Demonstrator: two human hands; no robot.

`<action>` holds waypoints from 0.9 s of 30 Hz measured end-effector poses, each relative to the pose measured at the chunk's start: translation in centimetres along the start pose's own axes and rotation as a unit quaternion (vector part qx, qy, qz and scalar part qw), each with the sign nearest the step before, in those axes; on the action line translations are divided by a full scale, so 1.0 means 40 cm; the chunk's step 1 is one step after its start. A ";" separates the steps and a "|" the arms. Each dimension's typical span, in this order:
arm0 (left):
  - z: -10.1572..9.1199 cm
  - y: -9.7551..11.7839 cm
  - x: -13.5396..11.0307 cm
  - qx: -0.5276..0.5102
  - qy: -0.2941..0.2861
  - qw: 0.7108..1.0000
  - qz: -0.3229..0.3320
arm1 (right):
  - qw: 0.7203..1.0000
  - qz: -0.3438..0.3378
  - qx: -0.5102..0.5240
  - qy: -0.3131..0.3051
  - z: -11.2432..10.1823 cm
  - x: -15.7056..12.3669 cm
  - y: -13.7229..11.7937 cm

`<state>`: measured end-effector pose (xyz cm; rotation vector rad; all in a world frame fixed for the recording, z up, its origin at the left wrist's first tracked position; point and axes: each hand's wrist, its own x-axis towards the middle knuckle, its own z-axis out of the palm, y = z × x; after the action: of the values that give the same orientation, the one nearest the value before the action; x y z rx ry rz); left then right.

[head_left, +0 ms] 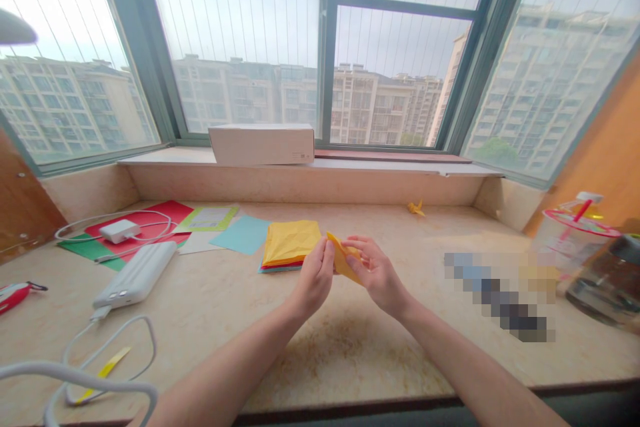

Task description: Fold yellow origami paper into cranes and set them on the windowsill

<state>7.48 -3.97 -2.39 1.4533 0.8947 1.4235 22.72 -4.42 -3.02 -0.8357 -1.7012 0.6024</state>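
Both my hands hold a small folded piece of yellow paper (342, 257) just above the marble sill. My left hand (316, 276) pinches its left edge with the fingers closed. My right hand (376, 271) grips its right side, fingers curled around it. Just behind the hands lies a stack of coloured paper sheets (291, 243) with a yellow sheet on top. A small folded yellow paper figure (416, 208) sits farther back on the sill.
A white power bank (136, 274) with cables lies at the left, near a white charger (119, 231) on red and green sheets. A light blue sheet (241, 234) lies beside the stack. A white box (261, 144) rests on the window ledge. Plastic cup (568, 235) and jar (607, 282) stand right.
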 end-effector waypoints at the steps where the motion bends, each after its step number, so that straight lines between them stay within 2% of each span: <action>1: -0.002 0.002 0.001 0.022 0.007 1.000 0.007 | 1.000 0.009 0.025 -0.008 0.002 -0.001 0.006; 3: -0.008 0.008 0.003 0.067 0.008 0.997 0.021 | 0.998 0.021 0.064 -0.014 0.005 0.000 0.018; 6: -0.019 0.017 0.009 0.109 -0.027 0.993 0.041 | 0.995 0.036 0.091 -0.018 -0.001 0.005 0.025; 13: -0.040 0.012 0.024 0.081 -0.045 0.995 0.033 | 0.976 0.106 0.161 -0.099 -0.030 0.013 0.012; 23: -0.057 0.012 0.035 0.143 -0.023 0.988 0.055 | 0.950 0.173 0.255 -0.053 -0.036 0.029 0.011; 27: -0.067 0.016 0.033 0.251 -0.051 0.964 0.074 | 0.953 0.181 0.241 -0.031 -0.055 0.034 0.015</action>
<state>4.86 -2.69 -1.49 1.9860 1.1552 1.2627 24.75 -3.02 -2.04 -0.7761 -1.3701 1.2481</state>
